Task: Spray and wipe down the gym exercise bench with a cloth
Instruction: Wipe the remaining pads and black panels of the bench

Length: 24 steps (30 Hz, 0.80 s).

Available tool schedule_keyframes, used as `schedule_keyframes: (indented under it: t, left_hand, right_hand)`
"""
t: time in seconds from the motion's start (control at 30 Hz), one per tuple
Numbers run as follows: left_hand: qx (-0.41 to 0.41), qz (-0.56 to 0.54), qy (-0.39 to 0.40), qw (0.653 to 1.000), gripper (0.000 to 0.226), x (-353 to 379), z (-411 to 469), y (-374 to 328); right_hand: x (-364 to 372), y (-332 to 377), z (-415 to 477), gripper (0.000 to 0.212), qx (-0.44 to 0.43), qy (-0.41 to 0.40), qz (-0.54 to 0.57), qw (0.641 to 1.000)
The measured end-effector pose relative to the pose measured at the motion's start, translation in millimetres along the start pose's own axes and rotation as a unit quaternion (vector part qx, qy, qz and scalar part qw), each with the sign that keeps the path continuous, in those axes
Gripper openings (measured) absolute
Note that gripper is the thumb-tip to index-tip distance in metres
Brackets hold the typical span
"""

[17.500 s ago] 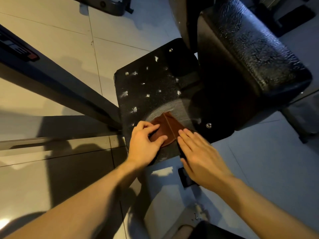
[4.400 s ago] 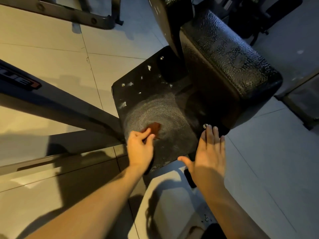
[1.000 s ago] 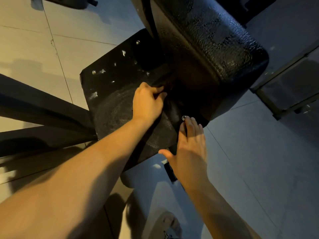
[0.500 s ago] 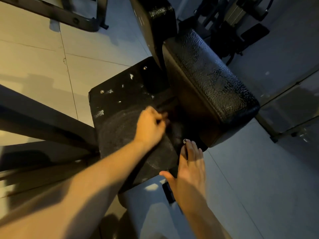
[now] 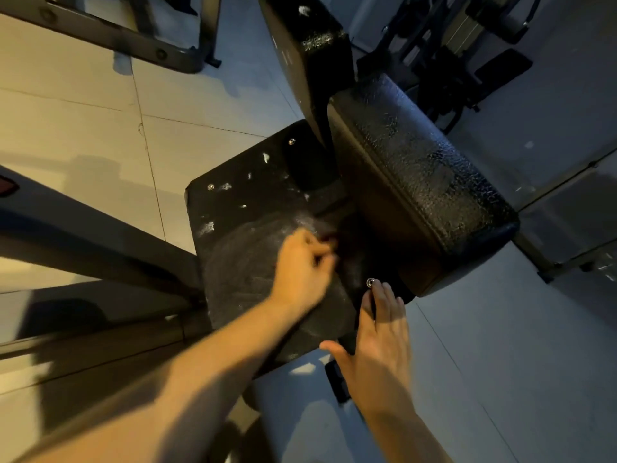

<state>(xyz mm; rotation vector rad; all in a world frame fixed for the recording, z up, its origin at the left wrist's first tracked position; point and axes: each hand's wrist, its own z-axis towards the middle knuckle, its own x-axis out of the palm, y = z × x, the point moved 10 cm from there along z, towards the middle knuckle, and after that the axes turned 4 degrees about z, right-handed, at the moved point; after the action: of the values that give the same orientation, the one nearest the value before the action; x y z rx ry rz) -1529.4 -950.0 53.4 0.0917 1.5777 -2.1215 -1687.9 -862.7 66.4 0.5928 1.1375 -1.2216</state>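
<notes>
A black bench base plate (image 5: 240, 195) lies flat on the floor, flecked with white foam at its far side and smeared grey in the middle. My left hand (image 5: 302, 269) is on the plate with its fingers curled; the brown cloth is hidden under it in shadow. My right hand (image 5: 380, 342) rests flat on the plate's near right edge, fingertips by a steel bolt (image 5: 370, 282). The black padded seat (image 5: 420, 182) overhangs the plate on the right, wet and glossy.
A dark metal frame beam (image 5: 83, 235) runs along the left of the plate. Another frame (image 5: 127, 38) stands at the top left. Gym machines (image 5: 467, 45) fill the top right. Tiled floor (image 5: 500, 362) lies all around.
My left hand has slid a little toward me and to the left over the plate since a second ago. My right hand stays flat by the bolt. The view has tilted up.
</notes>
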Motion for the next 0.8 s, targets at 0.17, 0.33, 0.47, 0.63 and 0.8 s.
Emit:
schedule_keyframes:
  t: [0.17, 0.33, 0.47, 0.63, 0.8]
  left_hand:
    - [0.138, -0.002, 0.071, 0.988, 0.026, 11, -11, -21]
    - [-0.171, 0.036, -0.068, 0.982, 0.031, -58, 17, 125]
    - [-0.153, -0.013, -0.056, 0.987, 0.029, -34, -23, 80]
    - [0.08, -0.028, 0.09, 0.992, 0.029, 13, -60, -6]
    - [-0.101, -0.006, -0.046, 0.994, 0.029, -47, -34, 105]
  right_hand:
    - [3, -1, 3, 0.098, 0.004, -0.006, -0.002, 1.0]
    - [0, 2, -1, 0.097, -0.01, -0.019, -0.008, 1.0]
    - [0, 2, 1, 0.1, -0.005, -0.02, 0.0, 1.0]
    - [1, 2, 5, 0.092, -0.002, -0.006, -0.003, 1.0]
    - [1, 2, -1, 0.1, 0.002, -0.006, -0.015, 1.0]
